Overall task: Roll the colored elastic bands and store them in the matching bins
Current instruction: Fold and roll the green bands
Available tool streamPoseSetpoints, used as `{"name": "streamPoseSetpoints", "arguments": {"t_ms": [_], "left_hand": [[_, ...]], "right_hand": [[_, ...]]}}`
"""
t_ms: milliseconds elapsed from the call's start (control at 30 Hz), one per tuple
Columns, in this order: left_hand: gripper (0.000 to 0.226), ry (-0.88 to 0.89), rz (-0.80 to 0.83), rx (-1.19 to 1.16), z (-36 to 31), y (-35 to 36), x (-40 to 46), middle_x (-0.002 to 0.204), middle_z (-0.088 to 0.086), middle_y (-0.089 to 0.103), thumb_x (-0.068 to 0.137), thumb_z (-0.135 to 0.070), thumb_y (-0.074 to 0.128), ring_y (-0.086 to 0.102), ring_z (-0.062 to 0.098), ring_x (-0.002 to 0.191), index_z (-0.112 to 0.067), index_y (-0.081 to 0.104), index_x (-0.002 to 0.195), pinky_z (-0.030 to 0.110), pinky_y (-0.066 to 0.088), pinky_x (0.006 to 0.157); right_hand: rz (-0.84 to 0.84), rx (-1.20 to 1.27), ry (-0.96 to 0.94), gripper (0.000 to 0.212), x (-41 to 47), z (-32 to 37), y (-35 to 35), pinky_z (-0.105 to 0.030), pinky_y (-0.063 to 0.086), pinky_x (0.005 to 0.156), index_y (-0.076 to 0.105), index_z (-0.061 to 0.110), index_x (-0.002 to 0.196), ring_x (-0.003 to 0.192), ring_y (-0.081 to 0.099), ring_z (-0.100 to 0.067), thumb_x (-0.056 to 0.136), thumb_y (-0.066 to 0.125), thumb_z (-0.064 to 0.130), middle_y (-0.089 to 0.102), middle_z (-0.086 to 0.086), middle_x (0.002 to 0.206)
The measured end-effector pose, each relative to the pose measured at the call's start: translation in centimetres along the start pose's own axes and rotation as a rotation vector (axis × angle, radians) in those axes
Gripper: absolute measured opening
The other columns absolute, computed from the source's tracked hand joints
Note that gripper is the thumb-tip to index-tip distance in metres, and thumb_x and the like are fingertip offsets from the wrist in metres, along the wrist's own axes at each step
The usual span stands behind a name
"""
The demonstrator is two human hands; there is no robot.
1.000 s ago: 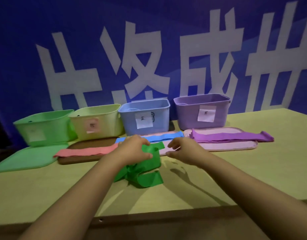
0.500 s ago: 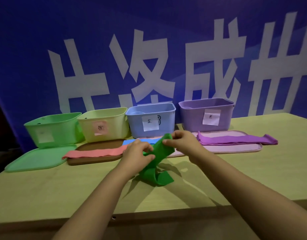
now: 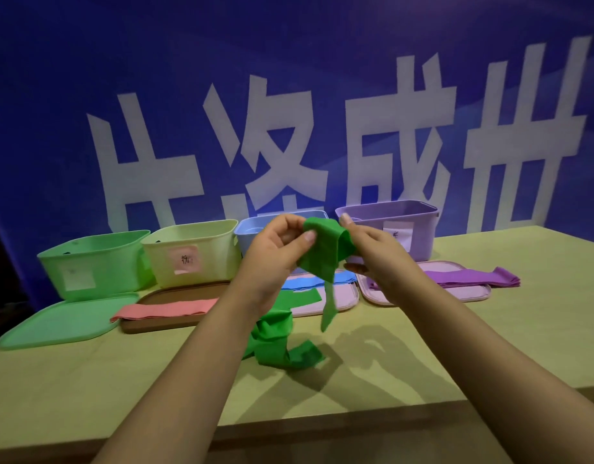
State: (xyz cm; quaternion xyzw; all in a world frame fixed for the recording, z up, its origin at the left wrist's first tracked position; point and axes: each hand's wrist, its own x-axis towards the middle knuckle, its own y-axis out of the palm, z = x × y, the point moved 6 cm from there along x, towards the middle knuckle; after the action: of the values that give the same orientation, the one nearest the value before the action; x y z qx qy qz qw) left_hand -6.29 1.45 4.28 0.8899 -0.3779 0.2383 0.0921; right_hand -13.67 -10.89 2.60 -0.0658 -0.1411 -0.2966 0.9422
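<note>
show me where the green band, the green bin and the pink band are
green band (image 3: 317,259): head view, on the stretch held up between both hands.
green bin (image 3: 98,262): head view, on its front wall.
pink band (image 3: 165,309): head view, on its flat middle.

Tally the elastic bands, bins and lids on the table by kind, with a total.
Elastic bands: 4 (green band, pink band, blue band, purple band)
Bins: 4 (green bin, yellow bin, blue bin, purple bin)
Lids: 4 (green lid, brown lid, two pinkish lids)
Total: 12
</note>
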Motion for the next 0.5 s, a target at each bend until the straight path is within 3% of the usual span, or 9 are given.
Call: {"name": "streamPoseSetpoints", "arguments": {"t_ms": [100, 167, 267, 367, 500], "left_hand": [[0.016, 0.011, 0.022, -0.061, -2.3, 1.5, -0.9, 0.078, -0.001, 0.072, 0.090, 0.000, 0.055, 0.069, 0.013, 0.072, -0.014, 0.055, 0.099, 0.023, 0.054, 0.060], [0.026, 0.004, 0.009, -0.058, -3.7, 2.3, -1.7, 0.079, 0.006, 0.073, 0.088, -0.002, 0.058, 0.070, 0.017, 0.069, -0.019, 0.052, 0.108, 0.024, 0.054, 0.056], [0.024, 0.028, -0.045, -0.068, -5.3, 2.7, -2.9, 0.074, 0.005, 0.072, 0.087, -0.001, 0.058, 0.069, 0.016, 0.066, -0.021, 0.059, 0.101, 0.023, 0.052, 0.053], [0.020, 0.013, 0.010, -0.204, -6.4, 3.3, -3.9, 0.072, 0.003, 0.072, 0.086, 0.004, 0.052, 0.069, 0.012, 0.069, -0.010, 0.067, 0.087, 0.023, 0.056, 0.059], [0.040, -0.041, 0.167, -0.304, -7.7, 3.9, -5.2, 0.089, 0.009, 0.074, 0.087, 0.013, 0.034, 0.070, 0.017, 0.083, -0.006, 0.068, 0.097, 0.028, 0.058, 0.076]], "right_hand": [[-0.033, -0.051, -0.058, 0.033, -1.1, 0.8, -0.6, -0.038, 0.052, 0.086, 0.061, 0.006, 0.094, 0.100, 0.061, -0.031, 0.094, 0.049, 0.036, 0.065, -0.019, 0.100], [-0.055, -0.011, -0.117, 0.022, -1.9, 1.3, -1.1, -0.031, 0.054, 0.078, 0.059, 0.009, 0.092, 0.096, 0.063, -0.030, 0.094, 0.050, 0.028, 0.065, -0.015, 0.096], [-0.093, 0.024, -0.222, 0.016, -3.3, 2.3, -1.9, -0.025, 0.056, 0.074, 0.058, 0.014, 0.098, 0.093, 0.064, -0.022, 0.091, 0.055, 0.028, 0.065, -0.008, 0.097], [-0.116, -0.023, -0.271, 0.014, -4.7, 3.2, -2.3, -0.031, 0.054, 0.074, 0.057, 0.016, 0.096, 0.086, 0.062, -0.019, 0.088, 0.060, 0.027, 0.063, -0.005, 0.091], [-0.034, 0.008, -0.154, 0.022, -6.1, 3.9, -2.2, -0.031, 0.049, 0.064, 0.059, 0.012, 0.096, 0.080, 0.058, -0.020, 0.092, 0.052, 0.032, 0.062, -0.012, 0.088]]}}
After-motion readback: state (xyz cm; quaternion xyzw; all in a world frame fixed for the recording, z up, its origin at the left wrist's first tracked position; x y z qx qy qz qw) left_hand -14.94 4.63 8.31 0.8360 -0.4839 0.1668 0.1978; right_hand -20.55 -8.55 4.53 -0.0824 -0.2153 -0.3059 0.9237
